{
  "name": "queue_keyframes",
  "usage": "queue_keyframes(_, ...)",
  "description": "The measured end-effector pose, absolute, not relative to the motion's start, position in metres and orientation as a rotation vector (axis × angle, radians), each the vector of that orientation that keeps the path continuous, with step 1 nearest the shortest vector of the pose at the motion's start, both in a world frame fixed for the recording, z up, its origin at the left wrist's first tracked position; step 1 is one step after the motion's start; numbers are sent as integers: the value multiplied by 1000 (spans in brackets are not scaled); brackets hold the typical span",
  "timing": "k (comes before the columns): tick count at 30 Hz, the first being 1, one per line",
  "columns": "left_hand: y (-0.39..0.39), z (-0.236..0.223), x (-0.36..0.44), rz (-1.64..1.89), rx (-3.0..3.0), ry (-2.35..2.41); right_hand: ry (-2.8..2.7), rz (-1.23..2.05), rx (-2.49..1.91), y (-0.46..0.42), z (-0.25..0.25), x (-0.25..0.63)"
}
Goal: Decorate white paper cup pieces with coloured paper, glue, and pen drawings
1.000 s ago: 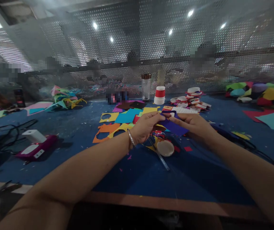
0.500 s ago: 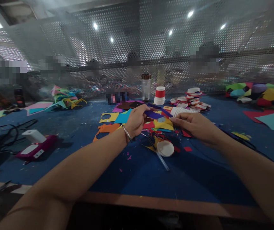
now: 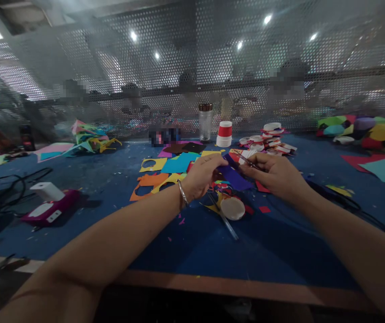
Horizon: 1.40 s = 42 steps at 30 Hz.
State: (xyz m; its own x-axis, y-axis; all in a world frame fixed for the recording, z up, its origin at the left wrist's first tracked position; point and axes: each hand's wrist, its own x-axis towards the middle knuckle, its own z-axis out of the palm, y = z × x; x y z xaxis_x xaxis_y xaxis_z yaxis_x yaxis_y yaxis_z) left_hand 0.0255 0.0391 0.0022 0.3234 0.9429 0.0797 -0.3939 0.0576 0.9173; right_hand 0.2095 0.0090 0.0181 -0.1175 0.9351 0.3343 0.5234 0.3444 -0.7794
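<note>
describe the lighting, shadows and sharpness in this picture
Head view: small lights glare at the perforated screen; head view: a soft-edged shadow lies on the blue tabletop beside the right forearm; head view: fine detail on the purple paper looks soft.

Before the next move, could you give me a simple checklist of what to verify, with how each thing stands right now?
1. Left hand has a grip on the purple paper: ok.
2. Right hand has a grip on the slim tool: ok.
3. Slim tool clear of the left fingers: cannot tell; its tip shows close to them, but the depth is unclear.
4. Blue table free of loose bits near the hands: not ok; a red scrap and a pale disc lie there.
5. Clear jar and cup stack upright: ok; both stand beyond the hands.
</note>
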Motion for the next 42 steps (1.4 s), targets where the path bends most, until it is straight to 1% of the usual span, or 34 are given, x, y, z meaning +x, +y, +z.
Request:
queue_keyframes(3,33,3,29,1058,1074,615,-1779,720,-1258,9,19,207)
queue_keyframes(6,32,5,28,996,1120,589,-1774,738,-1247,7,21,205)
queue_keyframes(10,43,9,17,1020,1308,737,-1737,745,-1242,5,20,204)
queue_keyframes(14,63,10,-1,1008,1370,813,-1732,832,-1320,6,17,207)
queue_keyframes(20,72,10,-12,797,1409,819,-1691,917,-1318,10,14,211)
queue_keyframes(24,64,4,-2,747,1374,725,-1638,954,-1311,8,15,206)
queue_keyframes(27,62,1,1,789,1421,696,-1647,950,-1311,7,17,204)
queue_keyframes(34,82,3,-14,946,1559,872,-1633,1025,-1355,10,15,210)
queue_keyframes(39,92,-5,-21,1179,1622,1059,-1548,1068,-1340,10,16,210)
queue_keyframes(42,81,-3,-12,1316,1644,1064,-1510,1116,-1320,8,16,206)
